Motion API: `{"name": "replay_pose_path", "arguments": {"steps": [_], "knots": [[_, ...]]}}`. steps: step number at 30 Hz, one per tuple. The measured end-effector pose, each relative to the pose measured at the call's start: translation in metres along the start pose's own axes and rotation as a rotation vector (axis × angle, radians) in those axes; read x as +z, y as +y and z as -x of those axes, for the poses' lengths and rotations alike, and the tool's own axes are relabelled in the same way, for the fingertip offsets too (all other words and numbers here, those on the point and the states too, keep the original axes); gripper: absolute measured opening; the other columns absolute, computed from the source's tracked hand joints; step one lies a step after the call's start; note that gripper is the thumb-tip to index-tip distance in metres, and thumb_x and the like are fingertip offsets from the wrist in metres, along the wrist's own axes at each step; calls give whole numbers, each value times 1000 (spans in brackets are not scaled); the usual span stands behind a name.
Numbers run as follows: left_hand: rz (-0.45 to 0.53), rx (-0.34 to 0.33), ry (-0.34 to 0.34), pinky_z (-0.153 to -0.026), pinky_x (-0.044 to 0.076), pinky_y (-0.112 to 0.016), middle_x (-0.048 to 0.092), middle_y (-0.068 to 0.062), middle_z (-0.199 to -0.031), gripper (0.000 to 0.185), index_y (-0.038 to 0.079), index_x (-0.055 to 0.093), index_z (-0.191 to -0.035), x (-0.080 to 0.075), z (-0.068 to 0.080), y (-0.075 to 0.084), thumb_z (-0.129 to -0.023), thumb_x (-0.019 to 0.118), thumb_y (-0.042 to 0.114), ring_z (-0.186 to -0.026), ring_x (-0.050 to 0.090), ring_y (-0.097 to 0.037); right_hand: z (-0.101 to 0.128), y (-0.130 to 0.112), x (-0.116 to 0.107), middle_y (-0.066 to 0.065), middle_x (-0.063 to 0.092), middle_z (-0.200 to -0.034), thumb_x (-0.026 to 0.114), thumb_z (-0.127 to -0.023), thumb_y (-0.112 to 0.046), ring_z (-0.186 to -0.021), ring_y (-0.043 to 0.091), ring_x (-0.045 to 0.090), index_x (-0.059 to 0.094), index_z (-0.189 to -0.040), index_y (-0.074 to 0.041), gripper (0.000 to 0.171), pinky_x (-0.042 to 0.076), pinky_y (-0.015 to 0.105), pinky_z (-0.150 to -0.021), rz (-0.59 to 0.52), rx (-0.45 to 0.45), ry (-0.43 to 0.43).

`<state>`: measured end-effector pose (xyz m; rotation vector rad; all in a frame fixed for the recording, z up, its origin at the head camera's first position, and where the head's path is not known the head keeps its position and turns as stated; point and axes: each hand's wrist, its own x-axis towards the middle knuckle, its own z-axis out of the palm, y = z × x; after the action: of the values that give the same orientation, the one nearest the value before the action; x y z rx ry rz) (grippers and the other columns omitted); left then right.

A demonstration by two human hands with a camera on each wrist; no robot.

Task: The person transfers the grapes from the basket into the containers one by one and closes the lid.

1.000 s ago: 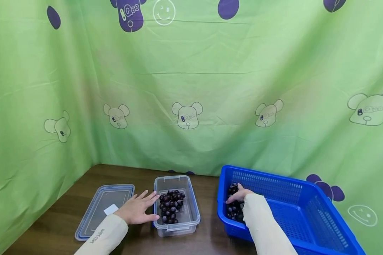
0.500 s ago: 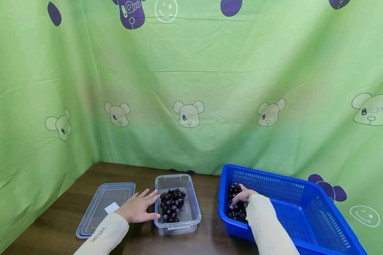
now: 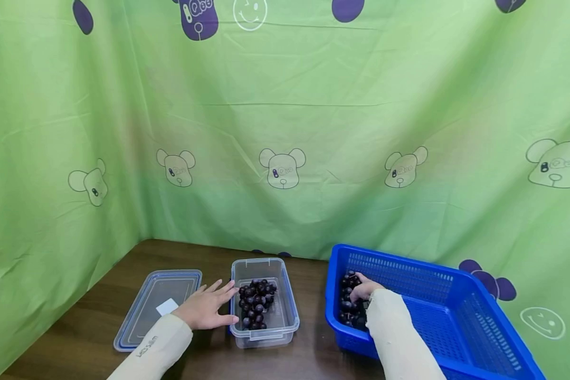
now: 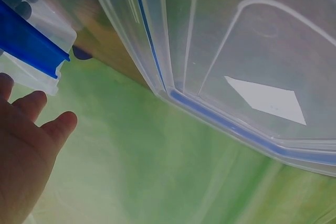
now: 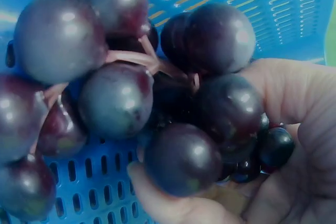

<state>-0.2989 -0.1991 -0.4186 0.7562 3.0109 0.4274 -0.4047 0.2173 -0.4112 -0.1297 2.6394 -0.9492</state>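
My left hand [image 3: 206, 310] has its fingers spread, with the fingertips and thumb at the left rim of a clear plastic food container [image 3: 266, 340]. Inside that container lies a bunch of dark purple grapes [image 3: 256, 303]. In the left wrist view the container's blue latch [image 4: 31, 40] is close to the fingers. My right hand [image 3: 364, 289] reaches into the left end of a blue plastic basket [image 3: 408, 274]. There it grips a bunch of grapes [image 5: 181, 158], thumb and fingers curled round several of them in the right wrist view. Some fingers are hidden behind the grapes.
A clear lid [image 3: 144, 295] with a blue seal and a white label [image 3: 167, 306] lies left of the container, partly behind the left hand. All stands on a brown wooden table [image 3: 309, 316], backed by a green printed curtain [image 3: 285, 116].
My right hand has shifted slightly among the grapes in the basket, its thumb drawing in closer. The left hand has stayed at the container's rim. The head view has tilted slightly.
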Motion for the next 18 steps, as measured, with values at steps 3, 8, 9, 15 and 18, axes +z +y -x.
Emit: {"name": "replay_pose_path", "arguments": {"steps": [3,8,9,15,18], "knots": [[0,-1,2,-103,24,-67,36,-13,-151,75,5,43,-144,0,0,-1,-90,52,56,-137,28,-45,-1,0,-1,41,33,-134,59,-68,-2,-112,42,41,14,-142,16,89,43,42,-89,4,-9,4],[1,-4,6,-103,24,-67,36,-13,-151,74,6,44,-144,1,1,-2,-90,53,56,-137,29,-44,2,-1,-2,43,25,-139,58,-70,-4,-113,42,37,10,-143,18,89,40,42,-91,-41,-6,9],[0,-5,5,-104,24,-66,36,-13,-151,74,6,44,-144,1,1,-2,-90,53,56,-137,28,-44,3,-1,-3,43,21,-141,58,-71,-4,-117,44,36,10,-143,17,89,39,43,-93,-46,-1,12],[2,-3,0,-104,23,-66,35,-13,-151,72,5,44,-143,2,-2,-1,-90,53,53,-137,28,-44,10,2,-15,41,37,-127,59,-74,-2,-84,28,51,21,-142,16,80,43,37,-78,-86,-30,40],[2,-4,-1,-104,23,-66,35,-13,-151,73,5,44,-143,3,-1,-2,-90,53,54,-137,28,-44,12,4,-19,35,42,-118,60,-73,0,-64,14,41,30,-139,15,74,40,32,-69,-98,-52,78]]}}
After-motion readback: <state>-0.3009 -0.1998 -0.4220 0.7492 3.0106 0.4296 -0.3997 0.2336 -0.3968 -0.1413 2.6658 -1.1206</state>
